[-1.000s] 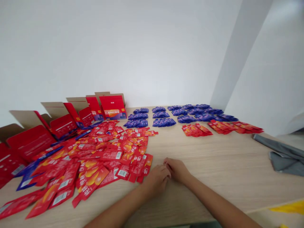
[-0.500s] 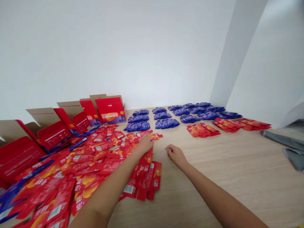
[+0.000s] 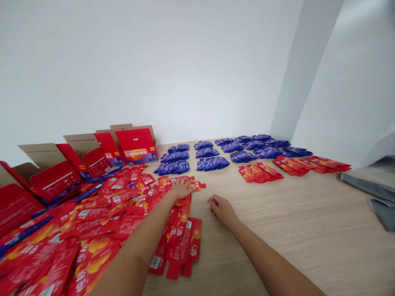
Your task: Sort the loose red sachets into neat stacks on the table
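Observation:
My left hand [image 3: 182,189] lies with spread fingers on red sachets at the right edge of a big loose heap of red sachets [image 3: 92,213]. One red sachet [image 3: 198,186] pokes out beyond its fingertips. Just to the right, over the bare wood, my right hand [image 3: 221,209] has its fingers curled together, and nothing shows in them. Nearer to me, several overlapping red sachets [image 3: 182,246] lie at the heap's edge. Part of the heap is hidden behind my left forearm.
Blue sachets [image 3: 212,163] lie in fanned bunches along the wall. Red bunches [image 3: 261,172] sit to their right. Open red cartons [image 3: 137,144] stand at the back left. A grey item [image 3: 370,185] lies on the wooden table [image 3: 277,230] at the right.
My left hand's fingers, bunched before, are now spread over the sachets. My right hand stays beside it, still curled. The whole view has shifted slightly.

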Demonstrator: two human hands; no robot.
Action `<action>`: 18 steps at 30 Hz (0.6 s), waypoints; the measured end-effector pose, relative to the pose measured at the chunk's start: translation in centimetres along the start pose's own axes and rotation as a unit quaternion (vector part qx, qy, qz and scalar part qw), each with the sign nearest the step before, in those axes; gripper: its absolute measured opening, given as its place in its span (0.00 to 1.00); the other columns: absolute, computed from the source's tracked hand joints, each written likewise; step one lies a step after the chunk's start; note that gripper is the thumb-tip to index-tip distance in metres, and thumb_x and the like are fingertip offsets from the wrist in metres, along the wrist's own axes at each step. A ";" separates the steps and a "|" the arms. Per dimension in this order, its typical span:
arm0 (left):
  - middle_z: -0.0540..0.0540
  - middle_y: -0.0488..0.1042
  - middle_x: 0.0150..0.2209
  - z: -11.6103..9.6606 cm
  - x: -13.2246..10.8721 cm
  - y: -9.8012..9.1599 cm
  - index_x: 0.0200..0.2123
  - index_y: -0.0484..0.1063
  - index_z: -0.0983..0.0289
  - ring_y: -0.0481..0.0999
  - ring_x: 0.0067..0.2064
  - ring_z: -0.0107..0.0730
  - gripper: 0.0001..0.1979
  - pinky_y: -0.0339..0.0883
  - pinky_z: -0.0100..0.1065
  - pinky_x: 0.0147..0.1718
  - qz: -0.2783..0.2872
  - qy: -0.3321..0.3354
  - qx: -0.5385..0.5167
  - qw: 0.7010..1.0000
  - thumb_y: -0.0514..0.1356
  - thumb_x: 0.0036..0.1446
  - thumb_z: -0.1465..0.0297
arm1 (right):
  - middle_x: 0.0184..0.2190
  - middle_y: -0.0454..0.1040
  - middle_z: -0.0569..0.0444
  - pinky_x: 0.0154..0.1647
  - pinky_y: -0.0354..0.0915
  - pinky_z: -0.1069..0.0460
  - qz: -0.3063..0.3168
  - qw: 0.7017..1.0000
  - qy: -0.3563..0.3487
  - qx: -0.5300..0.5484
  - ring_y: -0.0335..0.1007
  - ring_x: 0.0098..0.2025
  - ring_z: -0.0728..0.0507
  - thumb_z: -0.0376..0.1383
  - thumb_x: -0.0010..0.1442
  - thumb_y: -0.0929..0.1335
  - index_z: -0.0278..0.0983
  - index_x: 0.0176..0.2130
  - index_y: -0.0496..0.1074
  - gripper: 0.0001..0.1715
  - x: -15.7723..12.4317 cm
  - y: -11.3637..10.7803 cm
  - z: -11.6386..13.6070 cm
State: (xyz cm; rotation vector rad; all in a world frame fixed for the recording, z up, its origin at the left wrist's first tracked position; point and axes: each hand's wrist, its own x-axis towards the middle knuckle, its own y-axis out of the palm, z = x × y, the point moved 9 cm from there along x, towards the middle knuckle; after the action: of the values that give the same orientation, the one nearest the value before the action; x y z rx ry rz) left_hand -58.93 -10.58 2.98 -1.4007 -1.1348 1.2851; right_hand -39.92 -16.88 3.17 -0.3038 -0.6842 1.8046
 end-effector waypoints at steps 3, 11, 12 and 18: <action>0.56 0.45 0.69 -0.3 -1.9 0.2 0.65 0.49 0.49 0.42 0.68 0.60 0.35 0.39 0.60 0.60 0.014 0.021 0.006 1.000 0.43 0.58 0.44 | 0.22 0.73 0.58 0.30 0.61 0.54 -0.011 1.000 -0.022 -0.002 0.68 0.25 0.48 0.30 0.57 0.60 0.37 0.37 0.71 0.12 -0.1 -0.2 0.0; 0.53 0.44 0.69 -2.5 -7.5 0.9 0.65 0.48 0.48 0.39 0.69 0.53 0.32 0.35 0.56 0.62 0.032 0.112 0.008 0.993 0.45 0.60 0.46 | 0.45 0.72 0.43 0.52 0.60 0.46 -0.066 0.991 -0.104 -0.052 0.65 0.49 0.41 0.33 0.56 0.65 0.33 0.45 0.69 0.15 -1.0 -0.8 1.6; 0.53 0.44 0.69 -2.9 -8.2 0.9 0.65 0.48 0.48 0.39 0.69 0.52 0.32 0.34 0.56 0.62 0.034 0.120 0.005 0.992 0.45 0.60 0.47 | 0.46 0.71 0.42 0.54 0.59 0.45 -0.055 0.987 -0.129 -0.073 0.64 0.50 0.39 0.34 0.56 0.67 0.33 0.46 0.69 0.17 -1.2 -0.4 2.3; 0.51 0.51 0.67 -4.4 -11.0 0.1 0.62 0.56 0.49 0.46 0.68 0.45 0.25 0.38 0.53 0.63 0.039 0.126 -0.039 0.991 0.43 0.64 0.55 | 0.43 0.71 0.43 0.52 0.60 0.46 0.024 0.952 -0.232 -0.196 0.64 0.47 0.40 0.36 0.58 0.68 0.31 0.48 0.70 0.18 -2.5 2.2 3.7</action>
State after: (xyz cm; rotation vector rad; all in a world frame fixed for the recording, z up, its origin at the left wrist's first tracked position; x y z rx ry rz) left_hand -54.98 -21.54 5.05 -1.6286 -0.9761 1.0906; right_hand -42.72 -20.77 4.54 -0.1534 -1.3854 1.7916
